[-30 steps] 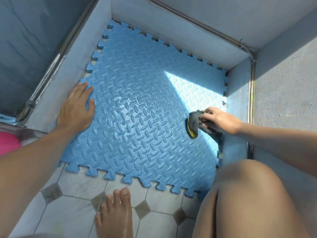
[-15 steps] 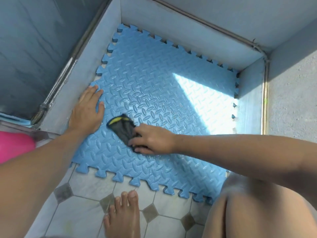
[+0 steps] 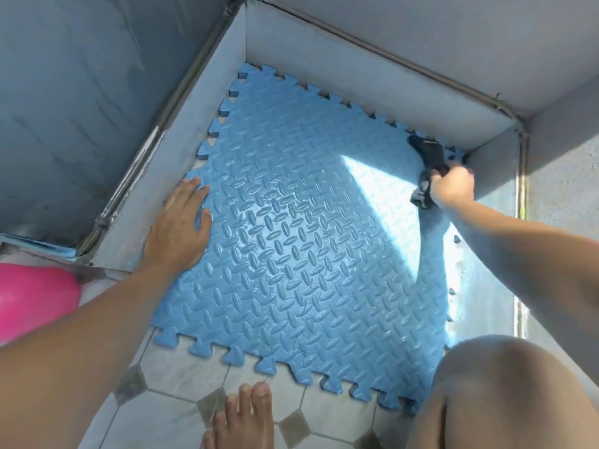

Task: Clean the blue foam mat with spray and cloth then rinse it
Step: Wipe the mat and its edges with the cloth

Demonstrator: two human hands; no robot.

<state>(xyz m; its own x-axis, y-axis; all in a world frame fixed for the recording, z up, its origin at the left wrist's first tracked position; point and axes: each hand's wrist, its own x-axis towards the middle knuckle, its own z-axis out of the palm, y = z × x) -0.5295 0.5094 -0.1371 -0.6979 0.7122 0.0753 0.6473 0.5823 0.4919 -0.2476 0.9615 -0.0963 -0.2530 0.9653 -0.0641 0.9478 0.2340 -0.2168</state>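
The blue foam mat (image 3: 291,254), with a diamond-plate pattern and jigsaw edges, lies flat in a corner between low grey walls, its surface glistening wet. My left hand (image 3: 181,228) presses flat on the mat's left edge, fingers spread. My right hand (image 3: 452,186) is at the mat's far right corner, closed around a dark cloth (image 3: 429,158) that trails onto the mat toward the wall. No spray bottle is visible.
Low grey walls (image 3: 356,89) enclose the mat on the left, far and right sides. White tiles with grey diamonds (image 3: 168,409) lie in front, with my bare foot (image 3: 241,419) on them. My right knee (image 3: 505,393) is at bottom right. A pink object (image 3: 32,296) sits at left.
My right hand has swept the cloth from the mat's left-middle, beside the left hand, over to the far right corner. The left hand has stayed pressed on the mat's left edge.
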